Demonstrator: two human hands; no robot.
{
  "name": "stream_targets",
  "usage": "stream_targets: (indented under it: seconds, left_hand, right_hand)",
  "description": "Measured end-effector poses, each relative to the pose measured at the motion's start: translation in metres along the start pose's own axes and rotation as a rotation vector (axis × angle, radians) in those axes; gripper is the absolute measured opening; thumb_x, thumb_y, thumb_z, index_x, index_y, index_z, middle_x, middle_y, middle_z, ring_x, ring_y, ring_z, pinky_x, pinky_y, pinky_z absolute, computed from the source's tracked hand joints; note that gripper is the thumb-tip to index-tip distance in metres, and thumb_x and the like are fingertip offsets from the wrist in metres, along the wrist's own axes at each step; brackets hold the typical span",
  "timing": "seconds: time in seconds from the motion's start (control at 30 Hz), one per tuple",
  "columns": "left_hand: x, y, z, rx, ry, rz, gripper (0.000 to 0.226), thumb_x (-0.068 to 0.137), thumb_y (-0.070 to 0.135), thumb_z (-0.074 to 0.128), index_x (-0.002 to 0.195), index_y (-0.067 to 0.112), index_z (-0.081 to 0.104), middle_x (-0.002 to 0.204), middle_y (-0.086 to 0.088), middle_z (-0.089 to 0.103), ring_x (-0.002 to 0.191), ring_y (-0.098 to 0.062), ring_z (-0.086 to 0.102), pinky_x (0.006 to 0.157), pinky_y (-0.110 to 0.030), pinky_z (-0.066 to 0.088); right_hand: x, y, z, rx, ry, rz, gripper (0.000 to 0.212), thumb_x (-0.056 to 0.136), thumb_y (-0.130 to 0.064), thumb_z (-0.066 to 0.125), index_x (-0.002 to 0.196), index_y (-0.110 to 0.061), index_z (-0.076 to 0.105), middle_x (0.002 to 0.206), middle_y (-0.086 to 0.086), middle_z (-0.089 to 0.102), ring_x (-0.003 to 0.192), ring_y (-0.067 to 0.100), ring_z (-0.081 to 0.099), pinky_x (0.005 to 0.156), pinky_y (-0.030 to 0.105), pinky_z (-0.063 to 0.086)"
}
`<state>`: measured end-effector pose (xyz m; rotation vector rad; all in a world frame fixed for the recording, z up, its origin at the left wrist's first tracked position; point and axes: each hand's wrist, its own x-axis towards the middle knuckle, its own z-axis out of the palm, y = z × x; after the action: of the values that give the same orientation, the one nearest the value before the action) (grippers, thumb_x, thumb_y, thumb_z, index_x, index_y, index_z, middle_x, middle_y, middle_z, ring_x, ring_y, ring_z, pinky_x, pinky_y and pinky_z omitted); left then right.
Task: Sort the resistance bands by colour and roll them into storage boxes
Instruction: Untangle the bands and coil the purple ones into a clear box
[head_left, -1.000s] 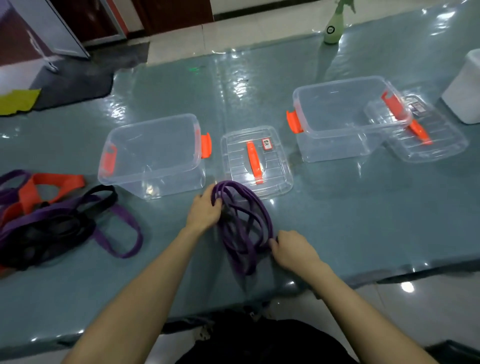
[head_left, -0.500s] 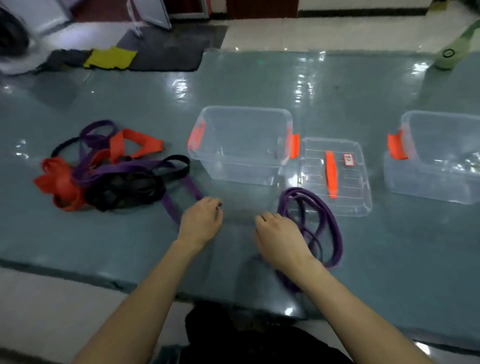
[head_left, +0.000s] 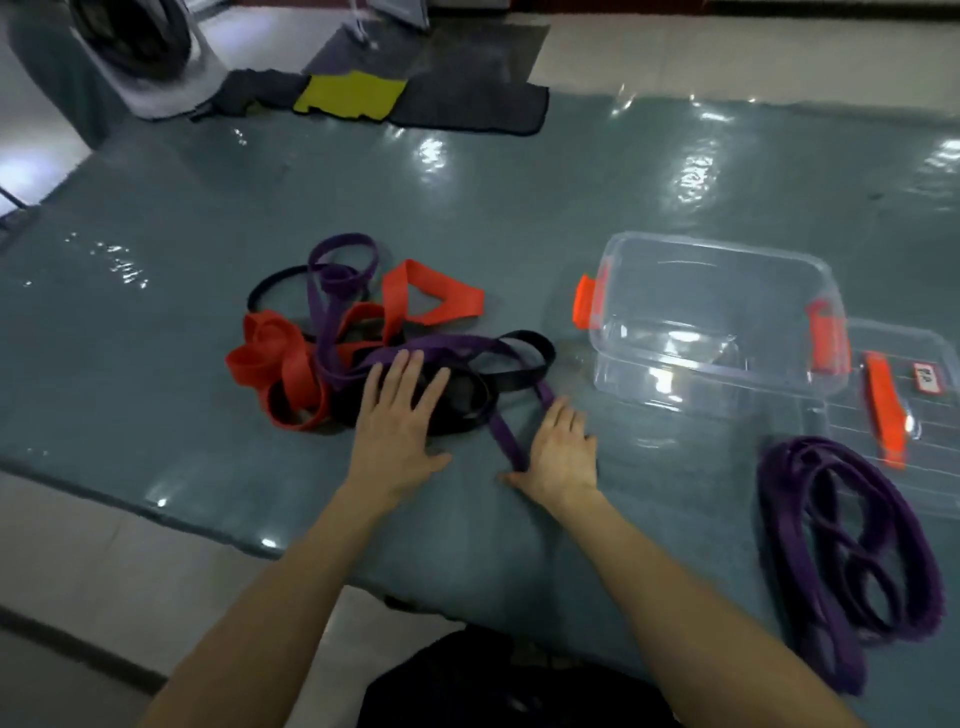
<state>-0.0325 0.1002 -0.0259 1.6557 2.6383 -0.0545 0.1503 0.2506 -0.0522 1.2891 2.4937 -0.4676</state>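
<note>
Purple band (head_left: 505, 437) amid black-and-orange tangle (head_left: 288, 364), clear box (head_left: 711, 306) nearby

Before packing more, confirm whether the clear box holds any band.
No, the clear box is empty; the coiled purple bands lie on the table.

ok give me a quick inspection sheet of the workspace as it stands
surface: glossy grey-green table, patches of glare.
job's things: tangled pile of orange, purple and black bands; coiled purple band on the table to its right; clear box empty, its lid lying beside it.
clutter: nothing seen.
grippers: left hand flat on the pile; right hand flat on the table beside a purple strap.
cables: nothing seen.
surroundings: yellow cloth and dark mat beyond the far edge; tiled floor.
</note>
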Motion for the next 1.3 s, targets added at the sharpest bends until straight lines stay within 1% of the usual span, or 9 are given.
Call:
stream_targets:
  seconds: [0.1, 0.27, 0.57, 0.77, 0.87, 0.97, 1.1, 1.2, 1.3]
  left_hand:
    - [0.022, -0.002, 0.021, 0.092, -0.122, 0.068, 0.129, 0.059, 0.068, 0.093, 0.169, 0.028, 0.036, 0.174, -0.016, 0.033, 0.166, -0.039, 0.018, 0.134, -0.064, 0.006]
    - [0.046, -0.022, 0.022, 0.107, 0.022, 0.193, 0.070, 0.064, 0.024, 0.093, 0.131, 0.022, 0.070, 0.119, -0.005, 0.066, 0.128, -0.035, 0.057, 0.125, -0.060, 0.026]
    - [0.015, -0.134, -0.006, -0.139, 0.619, 0.432, 0.040, 0.088, -0.001, 0.060, 0.124, 0.016, 0.059, 0.121, -0.002, 0.063, 0.118, -0.030, 0.061, 0.117, -0.042, 0.031]
    - [-0.019, -0.114, -0.017, 0.048, -0.344, 0.699, 0.070, 0.086, 0.048, 0.069, 0.153, 0.034, 0.059, 0.173, -0.002, 0.041, 0.166, -0.023, 0.026, 0.136, -0.049, 0.017]
    - [-0.003, -0.103, -0.038, -0.564, -0.007, 0.496, 0.032, 0.085, 0.037, 0.075, 0.115, 0.032, 0.082, 0.132, 0.012, 0.076, 0.127, -0.005, 0.067, 0.108, -0.039, 0.055]
    - [0.037, -0.109, -0.060, -0.694, 0.407, 0.253, 0.027, 0.085, 0.035, 0.079, 0.111, 0.030, 0.073, 0.106, 0.018, 0.073, 0.100, -0.005, 0.069, 0.089, -0.042, 0.059]
    - [0.089, -0.124, -0.056, -0.403, -0.096, 0.186, 0.119, 0.065, 0.079, 0.084, 0.162, 0.027, 0.040, 0.163, 0.000, 0.048, 0.156, -0.023, 0.038, 0.132, -0.053, 0.024]
    - [0.105, -0.137, -0.034, -0.182, -0.266, 0.301, 0.057, 0.076, 0.071, 0.078, 0.117, 0.033, 0.066, 0.119, 0.007, 0.068, 0.133, -0.023, 0.059, 0.127, -0.045, 0.028]
    - [0.107, -0.155, -0.026, -0.311, -0.121, 0.257, 0.035, 0.097, 0.058, 0.067, 0.089, 0.024, 0.067, 0.080, 0.007, 0.064, 0.091, -0.027, 0.067, 0.086, -0.042, 0.050]
  right_hand:
    - [0.006, 0.006, 0.012, -0.046, 0.066, 0.012, 0.119, 0.083, -0.076, 0.074, 0.160, 0.002, 0.028, 0.155, 0.017, 0.049, 0.141, 0.033, 0.051, 0.113, 0.046, 0.043]
    - [-0.002, 0.002, 0.006, 0.086, 0.121, -0.014, 0.028, 0.102, -0.026, 0.061, 0.124, -0.010, 0.056, 0.123, 0.015, 0.069, 0.107, 0.037, 0.070, 0.088, 0.043, 0.054]
    - [0.036, -0.023, -0.074, 0.747, 0.267, 0.152, 0.012, 0.101, -0.016, 0.063, 0.107, -0.006, 0.064, 0.090, 0.016, 0.069, 0.082, 0.031, 0.065, 0.075, 0.041, 0.050]
    - [0.059, -0.065, -0.156, 1.185, 0.308, 0.105, 0.027, 0.088, -0.035, 0.085, 0.098, -0.011, 0.076, 0.062, -0.001, 0.063, 0.044, 0.010, 0.059, 0.049, 0.023, 0.053]
    - [0.050, -0.081, -0.190, 1.107, 0.426, -0.020, 0.041, 0.091, -0.048, 0.082, 0.100, -0.010, 0.074, 0.063, -0.007, 0.061, 0.047, 0.007, 0.061, 0.058, 0.034, 0.062]
    - [0.038, -0.087, -0.227, 1.045, 0.525, -0.122, 0.042, 0.096, -0.051, 0.075, 0.095, -0.009, 0.073, 0.059, -0.011, 0.057, 0.051, 0.013, 0.063, 0.068, 0.044, 0.065]
    - [0.025, -0.089, -0.266, 1.111, 0.625, -0.276, 0.036, 0.097, -0.042, 0.073, 0.094, -0.005, 0.076, 0.063, 0.001, 0.054, 0.052, 0.013, 0.061, 0.056, 0.028, 0.055]
    - [0.021, -0.081, -0.281, 1.229, 0.675, -0.280, 0.018, 0.095, -0.030, 0.073, 0.089, -0.014, 0.077, 0.055, -0.011, 0.053, 0.046, 0.008, 0.055, 0.059, 0.030, 0.055]
    - [0.027, -0.066, -0.270, 1.198, 0.674, -0.158, 0.015, 0.094, -0.026, 0.065, 0.083, -0.020, 0.072, 0.062, -0.006, 0.057, 0.054, 0.014, 0.058, 0.062, 0.036, 0.055]
